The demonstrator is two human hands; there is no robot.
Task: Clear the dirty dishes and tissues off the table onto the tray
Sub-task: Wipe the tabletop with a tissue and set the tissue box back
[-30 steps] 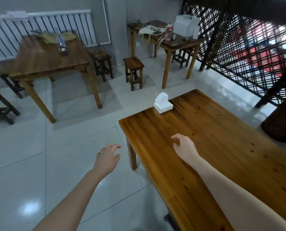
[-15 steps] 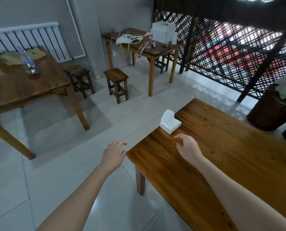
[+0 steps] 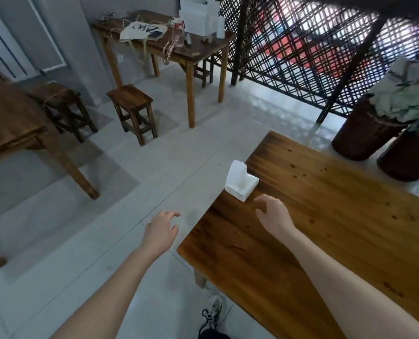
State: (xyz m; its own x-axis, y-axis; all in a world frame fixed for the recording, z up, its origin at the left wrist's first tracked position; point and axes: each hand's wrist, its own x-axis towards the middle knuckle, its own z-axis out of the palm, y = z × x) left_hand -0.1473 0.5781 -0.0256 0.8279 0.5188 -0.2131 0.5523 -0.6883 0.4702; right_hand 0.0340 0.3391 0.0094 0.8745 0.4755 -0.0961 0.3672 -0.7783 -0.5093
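A white tissue pack (image 3: 240, 184) with a tissue sticking up sits at the left edge of the brown wooden table (image 3: 338, 228). My right hand (image 3: 273, 215) hovers over the table just short of the pack, fingers loosely curled, holding nothing. My left hand (image 3: 160, 230) hangs over the floor left of the table's corner, fingers spread, empty. No tray or dishes are in view.
A wooden stool (image 3: 132, 111) and a second stool (image 3: 64, 108) stand on the tiled floor ahead. A far table (image 3: 179, 52) carries a bag and a white box. Another table (image 3: 10, 126) is at left. Two dark wicker baskets (image 3: 365, 133) stand at right by a lattice screen.
My view has swung right and closer to the table. My right hand has come nearer to the tissue pack; my left hand has stayed beside the table's corner.
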